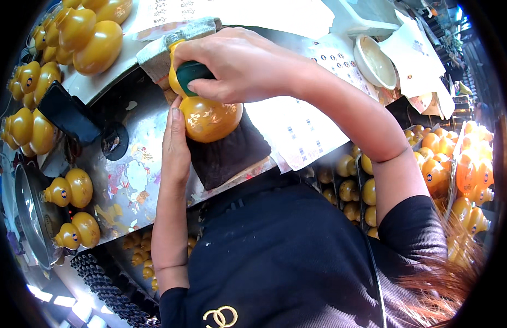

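A yellow gourd-shaped bottle (214, 121) with a pale gold pattern lies tilted over a dark cloth (227, 156) at the table's near edge. My left hand (176, 136) holds the bottle's side near its waist, the thumb laid along it and the other fingers partly hidden. My right hand (239, 63) comes over the top, closed round a dark green rounded pad (192, 76). It presses the pad against the bottle's waist and narrow upper bulb. Beneath the bottle's neck is a folded grey cloth (155, 59).
Several similar bottles (97, 46) stand at the left, beside a phone on a stand (67, 115) and a round metal pan (32, 213). Printed sheets (297, 131) and a white bowl (375, 63) lie to the right. More bottles (436, 158) fill crates at lower right.
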Action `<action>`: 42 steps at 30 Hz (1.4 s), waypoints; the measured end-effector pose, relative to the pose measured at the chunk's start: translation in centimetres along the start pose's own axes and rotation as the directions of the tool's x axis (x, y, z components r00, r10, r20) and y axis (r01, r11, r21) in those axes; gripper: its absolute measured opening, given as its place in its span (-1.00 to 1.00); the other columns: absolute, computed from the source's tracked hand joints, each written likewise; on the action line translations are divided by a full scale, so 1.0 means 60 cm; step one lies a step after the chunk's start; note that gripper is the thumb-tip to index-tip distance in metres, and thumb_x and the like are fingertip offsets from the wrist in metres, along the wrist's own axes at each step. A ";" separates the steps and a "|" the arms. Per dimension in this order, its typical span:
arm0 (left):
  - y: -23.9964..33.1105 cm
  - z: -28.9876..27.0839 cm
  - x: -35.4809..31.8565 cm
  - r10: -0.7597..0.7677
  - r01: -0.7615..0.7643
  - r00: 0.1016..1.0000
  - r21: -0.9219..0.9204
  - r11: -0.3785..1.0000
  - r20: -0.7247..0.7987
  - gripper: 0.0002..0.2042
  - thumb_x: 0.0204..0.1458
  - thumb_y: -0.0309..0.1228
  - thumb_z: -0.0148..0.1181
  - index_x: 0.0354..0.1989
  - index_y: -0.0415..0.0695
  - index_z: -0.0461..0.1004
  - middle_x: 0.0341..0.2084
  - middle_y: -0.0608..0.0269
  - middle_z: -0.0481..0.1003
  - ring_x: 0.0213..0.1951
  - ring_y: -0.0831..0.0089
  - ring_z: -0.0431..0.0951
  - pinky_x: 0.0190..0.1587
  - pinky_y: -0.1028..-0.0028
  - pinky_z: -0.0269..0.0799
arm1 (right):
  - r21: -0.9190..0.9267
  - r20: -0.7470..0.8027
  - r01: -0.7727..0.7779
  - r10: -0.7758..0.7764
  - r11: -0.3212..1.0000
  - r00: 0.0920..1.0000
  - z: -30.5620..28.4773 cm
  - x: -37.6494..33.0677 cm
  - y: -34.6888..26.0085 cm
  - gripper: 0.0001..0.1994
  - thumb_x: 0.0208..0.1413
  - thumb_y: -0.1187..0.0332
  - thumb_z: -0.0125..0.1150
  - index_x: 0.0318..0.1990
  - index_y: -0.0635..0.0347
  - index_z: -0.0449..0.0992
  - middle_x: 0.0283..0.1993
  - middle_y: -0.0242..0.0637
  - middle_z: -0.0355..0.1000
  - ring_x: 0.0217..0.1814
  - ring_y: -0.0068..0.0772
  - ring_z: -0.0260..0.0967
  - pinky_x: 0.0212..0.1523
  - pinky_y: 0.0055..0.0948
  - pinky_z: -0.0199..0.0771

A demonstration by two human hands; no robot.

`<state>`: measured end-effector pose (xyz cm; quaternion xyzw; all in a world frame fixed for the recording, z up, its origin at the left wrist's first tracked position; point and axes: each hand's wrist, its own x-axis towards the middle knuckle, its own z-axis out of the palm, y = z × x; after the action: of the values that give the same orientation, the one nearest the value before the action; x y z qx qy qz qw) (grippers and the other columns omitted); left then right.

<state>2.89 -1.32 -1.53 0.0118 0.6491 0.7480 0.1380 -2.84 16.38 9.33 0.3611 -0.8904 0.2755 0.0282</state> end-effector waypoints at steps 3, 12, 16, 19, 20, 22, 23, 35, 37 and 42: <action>0.006 -0.001 -0.001 0.022 -0.022 0.999 0.012 1.000 0.044 -0.41 0.31 -0.02 -0.40 0.31 -0.27 0.07 0.17 0.05 0.27 0.23 0.37 0.24 0.28 0.43 0.07 | -0.004 0.067 -0.017 0.017 1.000 0.998 -0.003 -0.011 -0.023 -0.76 -0.03 0.36 0.14 -0.20 0.25 0.46 -0.42 -0.04 0.47 -0.33 -0.03 0.48 -0.25 -0.24 0.45; 0.003 -0.007 0.001 -0.011 0.011 1.000 0.030 1.000 0.011 -0.41 0.32 -0.03 -0.39 0.30 -0.28 0.09 0.18 0.05 0.26 0.23 0.38 0.23 0.28 0.43 0.06 | -0.222 -0.167 0.072 -0.110 0.973 0.980 0.020 -0.002 -0.018 -0.84 -0.13 0.41 0.19 -0.32 0.15 0.50 -0.35 -0.20 0.47 -0.22 -0.17 0.48 -0.24 -0.30 0.48; -0.002 -0.014 0.005 0.031 -0.032 0.997 0.011 0.999 0.074 -0.44 0.32 -0.07 -0.37 0.29 -0.30 0.10 0.17 0.05 0.27 0.22 0.38 0.24 0.27 0.43 0.07 | -0.343 -0.327 0.307 -0.419 0.888 0.847 0.054 -0.062 -0.041 -0.84 -0.26 0.42 0.22 -0.42 0.06 0.44 -0.33 -0.45 0.32 -0.23 -0.42 0.37 -0.32 -0.39 0.40; -0.002 -0.012 0.008 0.042 -0.044 0.996 0.024 0.999 0.072 -0.44 0.33 -0.08 -0.37 0.29 -0.30 0.10 0.16 0.07 0.29 0.20 0.39 0.27 0.26 0.44 0.09 | -0.360 -0.193 0.353 -0.439 0.864 0.878 0.107 -0.126 -0.049 -0.86 -0.23 0.35 0.18 -0.42 0.01 0.44 -0.26 -0.50 0.31 -0.23 -0.55 0.29 -0.29 -0.47 0.31; -0.001 -0.011 0.007 0.034 -0.035 0.997 0.013 0.999 0.076 -0.44 0.33 -0.07 -0.37 0.29 -0.30 0.10 0.16 0.07 0.29 0.20 0.39 0.27 0.26 0.44 0.09 | -0.344 -0.200 0.344 -0.426 0.874 0.882 0.114 -0.134 -0.053 -0.87 -0.20 0.33 0.16 -0.41 -0.01 0.44 -0.24 -0.51 0.30 -0.26 -0.56 0.27 -0.31 -0.50 0.26; 0.003 -0.008 0.008 0.018 -0.017 0.996 -0.008 1.000 0.085 -0.44 0.33 -0.07 -0.37 0.29 -0.29 0.11 0.16 0.07 0.29 0.20 0.38 0.28 0.26 0.45 0.09 | -0.260 -0.130 0.357 -0.399 0.897 0.908 0.125 -0.148 -0.052 -0.78 -0.20 0.34 0.20 -0.30 0.04 0.49 -0.21 -0.53 0.34 -0.27 -0.58 0.29 -0.35 -0.53 0.27; 0.002 -0.009 0.008 0.015 -0.015 0.997 -0.002 1.000 0.072 -0.44 0.32 -0.07 -0.37 0.29 -0.30 0.11 0.16 0.07 0.29 0.20 0.38 0.28 0.26 0.44 0.09 | -0.216 -0.096 0.363 -0.389 0.907 0.916 0.132 -0.153 -0.050 -0.73 -0.21 0.35 0.22 -0.24 0.07 0.52 -0.20 -0.54 0.36 -0.27 -0.59 0.30 -0.37 -0.55 0.28; 0.001 -0.011 0.010 -0.001 -0.002 0.999 0.063 0.998 0.039 -0.42 0.31 -0.01 -0.39 0.29 -0.23 0.13 0.18 0.13 0.28 0.23 0.36 0.25 0.28 0.39 0.07 | -0.107 -0.256 0.305 -0.322 0.946 0.911 0.137 -0.176 -0.013 -0.75 -0.10 0.38 0.29 -0.19 0.05 0.49 -0.27 -0.45 0.39 -0.32 -0.47 0.38 -0.35 -0.47 0.34; 0.000 -0.009 0.009 0.021 -0.023 1.000 0.092 0.996 0.019 -0.41 0.31 0.00 -0.37 0.30 -0.23 0.10 0.19 0.14 0.26 0.24 0.36 0.23 0.29 0.38 0.06 | 0.019 -0.340 0.140 -0.126 0.990 0.932 0.132 -0.181 -0.023 -0.77 -0.07 0.36 0.28 -0.22 0.05 0.42 -0.37 -0.36 0.36 -0.44 -0.36 0.37 -0.42 -0.40 0.36; -0.002 0.014 -0.002 0.127 -0.124 0.992 0.206 0.971 -0.005 -0.33 0.26 0.06 -0.28 0.31 -0.30 0.03 0.21 0.01 0.18 0.23 0.33 0.21 0.28 0.38 0.03 | 0.503 -0.425 -0.216 0.458 0.837 0.781 0.132 -0.171 -0.002 -0.62 0.05 0.30 0.31 -0.07 0.23 0.30 -0.31 -0.20 0.43 -0.32 -0.40 0.45 -0.27 -0.50 0.43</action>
<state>3.18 -0.52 -1.53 0.0603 0.7221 0.6842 0.0828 5.96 18.67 0.13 0.0984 -0.8154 0.5526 0.1415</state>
